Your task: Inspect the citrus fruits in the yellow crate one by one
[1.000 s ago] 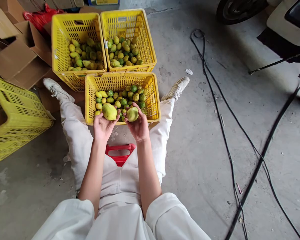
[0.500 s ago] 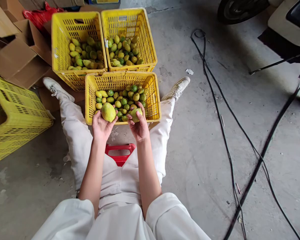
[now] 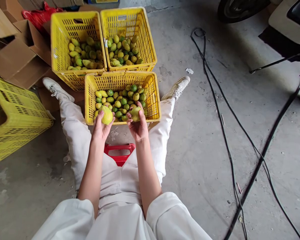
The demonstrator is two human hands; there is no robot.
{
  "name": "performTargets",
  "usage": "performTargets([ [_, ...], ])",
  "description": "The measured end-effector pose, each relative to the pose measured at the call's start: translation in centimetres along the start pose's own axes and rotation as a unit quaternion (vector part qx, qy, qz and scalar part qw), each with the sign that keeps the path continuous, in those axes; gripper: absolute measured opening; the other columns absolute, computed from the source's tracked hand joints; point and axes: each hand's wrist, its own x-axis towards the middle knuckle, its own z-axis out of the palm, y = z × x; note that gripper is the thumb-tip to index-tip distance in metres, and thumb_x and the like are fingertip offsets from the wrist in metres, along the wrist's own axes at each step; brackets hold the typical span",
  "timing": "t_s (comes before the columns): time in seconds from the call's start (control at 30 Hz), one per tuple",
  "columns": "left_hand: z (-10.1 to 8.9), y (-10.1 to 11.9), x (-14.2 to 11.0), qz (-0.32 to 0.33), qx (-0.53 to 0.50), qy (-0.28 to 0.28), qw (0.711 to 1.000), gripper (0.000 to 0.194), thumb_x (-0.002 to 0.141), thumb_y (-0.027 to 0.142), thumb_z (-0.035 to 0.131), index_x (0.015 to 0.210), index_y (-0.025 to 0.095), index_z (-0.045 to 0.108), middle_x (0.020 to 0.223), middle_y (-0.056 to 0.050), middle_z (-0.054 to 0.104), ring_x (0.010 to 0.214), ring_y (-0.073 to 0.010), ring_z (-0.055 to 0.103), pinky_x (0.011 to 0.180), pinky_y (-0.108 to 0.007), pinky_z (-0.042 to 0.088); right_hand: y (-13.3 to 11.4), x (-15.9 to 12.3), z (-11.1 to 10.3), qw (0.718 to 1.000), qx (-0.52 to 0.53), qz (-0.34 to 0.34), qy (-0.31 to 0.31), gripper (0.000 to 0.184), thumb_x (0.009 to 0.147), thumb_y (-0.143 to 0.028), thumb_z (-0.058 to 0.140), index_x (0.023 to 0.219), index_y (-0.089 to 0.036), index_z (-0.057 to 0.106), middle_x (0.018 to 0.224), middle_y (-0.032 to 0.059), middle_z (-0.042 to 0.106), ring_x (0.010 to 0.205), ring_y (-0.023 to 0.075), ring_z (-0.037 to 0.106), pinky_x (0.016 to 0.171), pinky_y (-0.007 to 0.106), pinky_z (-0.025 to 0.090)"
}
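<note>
My left hand [image 3: 101, 126] is closed around a large yellow-green lemon [image 3: 107, 115], its thumb on the near left side. A smaller, paler green lemon [image 3: 135, 114] sits in my right hand [image 3: 139, 126], gripped between thumb and fingers. Both hands are over the near rim of a yellow plastic crate [image 3: 122, 77] between my legs. Inside that crate lie several green and yellow lemons [image 3: 117, 104], partly hidden by my hands.
Two more yellow crates with lemons, a left one [image 3: 76, 76] and a right one [image 3: 153, 50], stand behind. At left are another yellow crate [image 3: 22, 116] and cardboard boxes [image 3: 13, 66]. Black cables [image 3: 223, 133] cross the floor at right, near a parked scooter [image 3: 287, 30].
The lemon in my left hand has been turned and shifted slightly left, with the thumb now over its side. My right hand has rotated its lemon a little.
</note>
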Motion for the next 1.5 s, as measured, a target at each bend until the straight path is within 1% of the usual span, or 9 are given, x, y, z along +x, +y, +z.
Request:
performTargets([
  [0.2,0.4,0.6,0.1,-0.076,-0.01,-0.022,0.997,0.036,0.094,0.05,0.046,0.098,0.02,0.065,0.088,-0.008,0.069,0.067,-0.0144,0.064,0.043,-0.018,0.045,0.9,0.2,0.4,0.999,-0.033,0.0,-0.01,0.022,0.082,-0.035,0.065,0.102,-0.032,0.059,0.091,-0.0034,0.065,0.074,0.0111,0.061,0.053,0.018,0.051],
  [0.37,0.9,0.8,-0.3,-0.026,-0.022,-0.017,0.999,0.032,0.091,0.035,0.05,0.119,0.025,0.063,0.112,-0.008,0.071,0.102,-0.0232,0.069,0.075,-0.032,0.06,0.3,-0.1,1.1,1.0,0.004,0.007,-0.022,0.034,0.079,-0.032,0.058,0.113,-0.032,0.06,0.111,-0.0003,0.07,0.101,0.019,0.068,0.083,0.036,0.06],
  [0.47,0.7,0.8,-0.5,0.002,-0.041,-0.042,0.998,0.029,0.088,0.033,0.061,0.117,0.028,0.064,0.115,-0.005,0.07,0.103,-0.0194,0.068,0.078,-0.026,0.059,-0.1,-0.5,1.0,0.999,-0.02,-0.011,-0.037,0.043,0.078,-0.027,0.06,0.12,-0.036,0.058,0.122,-0.002,0.068,0.112,0.0185,0.066,0.088,0.039,0.059],
  [0.57,0.1,0.8,-0.4,-0.005,-0.076,-0.056,0.995,0.02,0.088,0.034,0.065,0.106,0.025,0.067,0.102,-0.003,0.069,0.084,-0.0095,0.066,0.067,-0.015,0.054,-0.2,-0.5,0.5,0.999,-0.023,-0.001,-0.041,0.044,0.08,-0.03,0.065,0.122,-0.04,0.058,0.11,-0.0055,0.07,0.093,0.013,0.068,0.065,0.023,0.057],
  [0.73,-0.4,0.3,0.2,-0.056,-0.052,-0.024,0.997,0.013,0.085,0.033,0.066,0.095,0.024,0.067,0.092,-0.003,0.065,0.072,-0.0074,0.061,0.055,-0.012,0.049,0.4,0.1,-0.2,0.997,-0.028,0.068,-0.035,0.033,0.07,-0.025,0.078,0.099,-0.028,0.063,0.083,-0.0065,0.064,0.053,0.0047,0.047,0.034,0.012,0.026],
  [0.93,0.2,0.4,-0.1,-0.037,-0.038,-0.017,0.998,0.032,0.087,0.046,0.056,0.105,0.021,0.065,0.108,-0.009,0.07,0.101,-0.0218,0.068,0.075,-0.029,0.059,0.1,0.4,0.2,0.999,-0.004,0.042,-0.031,0.026,0.089,-0.045,0.056,0.109,-0.029,0.062,0.096,-0.0002,0.07,0.075,0.0144,0.063,0.054,0.023,0.052],
  [1.1,0.2,0.5,-0.9,-0.018,-0.055,-0.076,0.995,0.033,0.088,0.036,0.055,0.115,0.019,0.063,0.121,-0.013,0.066,0.121,-0.0274,0.061,0.091,-0.038,0.057,-0.7,0.0,0.8,0.999,0.052,0.012,-0.007,0.031,0.091,-0.026,0.045,0.118,-0.031,0.06,0.111,-0.0006,0.071,0.104,0.0183,0.067,0.081,0.034,0.06],
  [1.3,-0.6,-0.2,-1.2,-0.062,-0.082,-0.125,0.987,0.041,0.078,0.044,0.072,0.113,0.023,0.065,0.105,-0.008,0.063,0.09,-0.0139,0.061,0.063,-0.017,0.053,-0.7,-0.4,0.2,0.996,0.093,-0.004,0.005,0.02,0.091,-0.026,0.053,0.106,-0.031,0.066,0.096,-0.0019,0.068,0.084,0.0111,0.064,0.066,0.02,0.055],
  [1.5,0.1,-0.1,-0.8,-0.137,-0.031,-0.08,0.987,0.027,0.089,0.042,0.06,0.1,0.018,0.067,0.094,-0.008,0.066,0.077,-0.0146,0.064,0.053,-0.019,0.051,-1.0,-0.5,0.2,0.997,0.037,0.029,-0.055,0.017,0.084,-0.023,0.064,0.1,-0.028,0.065,0.087,-0.0033,0.067,0.064,0.0079,0.056,0.051,0.015,0.047],
])
